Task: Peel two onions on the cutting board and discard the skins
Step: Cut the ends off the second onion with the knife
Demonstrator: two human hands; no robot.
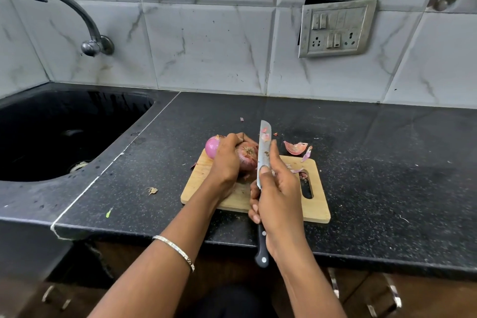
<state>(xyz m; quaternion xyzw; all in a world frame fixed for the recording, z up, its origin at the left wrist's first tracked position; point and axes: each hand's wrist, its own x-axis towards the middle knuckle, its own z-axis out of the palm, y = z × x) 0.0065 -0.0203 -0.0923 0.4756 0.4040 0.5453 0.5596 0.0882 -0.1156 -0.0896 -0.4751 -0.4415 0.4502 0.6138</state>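
Note:
A wooden cutting board [316,204] lies on the black counter. My left hand [227,160] grips a red onion [248,159] that still has its dry skin, root end facing me, at the board's far left. A peeled pink onion [212,146] sits just behind my left hand at the board's far corner. My right hand [277,196] holds a knife [264,147] by the handle with my thumb on the blade. The blade points away from me, right beside the skinned onion. Skin pieces [295,147] lie on the counter beyond the board.
A black sink [64,134] with a tap [77,18] sits to the left. Small skin scraps [152,190] dot the counter [387,168]. A switch plate [336,28] is on the tiled wall. The counter's front edge runs just below the board.

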